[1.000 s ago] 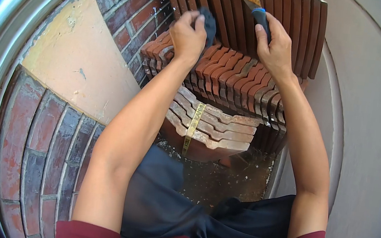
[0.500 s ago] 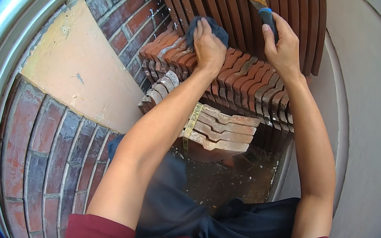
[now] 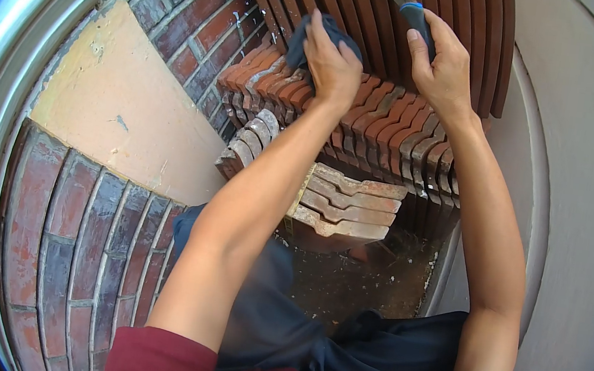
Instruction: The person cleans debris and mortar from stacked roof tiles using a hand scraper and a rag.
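My left hand (image 3: 333, 70) presses a dark cloth (image 3: 298, 49) against the left part of the brown slats, just above a row of red roof tiles (image 3: 378, 113). Its fingers bend over the cloth. My right hand (image 3: 447, 74) is wrapped round the dark, blue-trimmed handle of a scraper (image 3: 420, 30), higher and to the right. The scraper's blade, stained yellow-brown, points up and left in front of the brown slats (image 3: 350, 12); its tip runs out at the top of the view.
A shorter stack of weathered tiles (image 3: 350, 207) stands nearer me, with a yellow strap partly hidden behind my left forearm. A brick wall (image 3: 66, 230) with a smooth beige panel (image 3: 128, 103) rises on the left. A pale wall (image 3: 584, 223) bounds the right. The dark floor (image 3: 344, 282) holds scattered debris.
My left hand has moved slightly right and up, its fingers now more spread on the cloth. The scraper and right hand have shifted a little; the right hand keeps its grip.
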A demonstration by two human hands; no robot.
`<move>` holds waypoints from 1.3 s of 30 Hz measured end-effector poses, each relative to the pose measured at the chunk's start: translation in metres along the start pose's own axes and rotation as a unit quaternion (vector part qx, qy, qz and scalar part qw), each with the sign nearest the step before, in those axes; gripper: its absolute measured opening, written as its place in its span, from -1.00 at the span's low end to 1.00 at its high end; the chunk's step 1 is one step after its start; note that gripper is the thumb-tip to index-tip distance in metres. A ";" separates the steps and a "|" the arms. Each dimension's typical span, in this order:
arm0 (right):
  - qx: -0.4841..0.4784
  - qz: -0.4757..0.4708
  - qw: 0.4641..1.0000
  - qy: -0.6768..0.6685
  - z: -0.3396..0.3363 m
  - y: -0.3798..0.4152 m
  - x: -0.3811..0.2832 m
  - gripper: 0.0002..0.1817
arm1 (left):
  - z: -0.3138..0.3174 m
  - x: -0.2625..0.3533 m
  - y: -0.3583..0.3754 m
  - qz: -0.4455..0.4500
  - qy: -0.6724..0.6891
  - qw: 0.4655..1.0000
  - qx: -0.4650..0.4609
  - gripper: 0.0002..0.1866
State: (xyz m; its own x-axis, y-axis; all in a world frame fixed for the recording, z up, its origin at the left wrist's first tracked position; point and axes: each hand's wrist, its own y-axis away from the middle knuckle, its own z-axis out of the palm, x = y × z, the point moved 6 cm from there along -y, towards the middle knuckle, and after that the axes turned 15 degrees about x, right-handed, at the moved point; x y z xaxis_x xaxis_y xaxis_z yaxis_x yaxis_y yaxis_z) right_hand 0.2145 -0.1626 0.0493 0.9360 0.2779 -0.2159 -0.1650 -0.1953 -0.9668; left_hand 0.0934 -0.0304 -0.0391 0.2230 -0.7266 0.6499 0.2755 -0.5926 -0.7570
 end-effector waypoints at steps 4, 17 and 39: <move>0.018 0.015 1.000 -0.004 -0.009 -0.006 0.000 -0.68 | -0.001 0.015 -0.035 -0.055 0.040 0.998 -0.001 -0.29; 0.005 0.022 1.000 0.006 -0.017 -0.009 0.003 -0.68 | -0.006 0.034 -0.051 0.129 0.065 0.989 0.019 -0.15; 0.010 -0.028 0.999 -0.010 -0.022 -0.018 -0.014 -0.69 | -0.018 0.019 -0.050 0.262 -0.047 0.964 0.016 -0.42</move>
State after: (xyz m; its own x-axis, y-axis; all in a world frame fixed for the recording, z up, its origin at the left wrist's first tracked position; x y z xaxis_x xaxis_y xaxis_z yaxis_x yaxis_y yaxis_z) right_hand 0.2108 -0.1838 0.0725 0.9375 0.3072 -0.1633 -0.1186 -0.1591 -0.9801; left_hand 0.0671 -0.0212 0.0099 0.4227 -0.8874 0.1837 0.1303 -0.1411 -0.9814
